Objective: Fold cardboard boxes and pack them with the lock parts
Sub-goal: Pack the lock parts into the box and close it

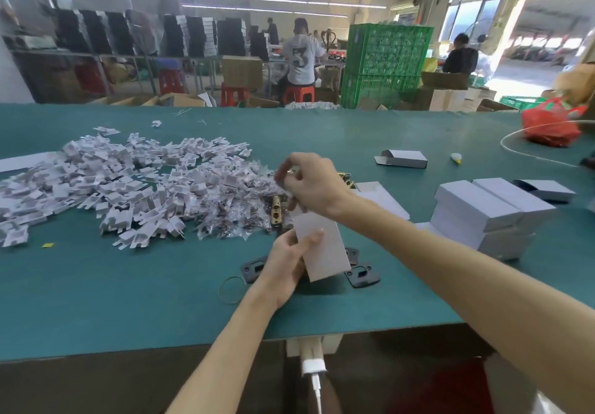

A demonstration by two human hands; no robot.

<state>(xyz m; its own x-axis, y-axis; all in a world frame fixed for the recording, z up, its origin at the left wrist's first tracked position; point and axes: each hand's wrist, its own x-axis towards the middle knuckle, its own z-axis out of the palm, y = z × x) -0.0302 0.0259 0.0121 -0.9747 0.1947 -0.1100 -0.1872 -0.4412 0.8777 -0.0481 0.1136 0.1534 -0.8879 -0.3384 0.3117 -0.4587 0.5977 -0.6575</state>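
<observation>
Left hand [288, 264] clamps the small white cardboard box [323, 248] at its lower sides, which is the best hold as it looks light and crushable; right hand [312, 185] above it, grip unclear

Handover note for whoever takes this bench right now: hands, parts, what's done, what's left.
Left hand grips a white box, tilted, above the green table.
Right hand, above the box, pinches a small item, too blurred to name.
On the table: white inserts piled at left, small clear bags, a brass lock part, black plates below the box.
Done: closed boxes stacked at right.
Left: finish the held box, whose contents are not visible. An open box lies farther back.
</observation>
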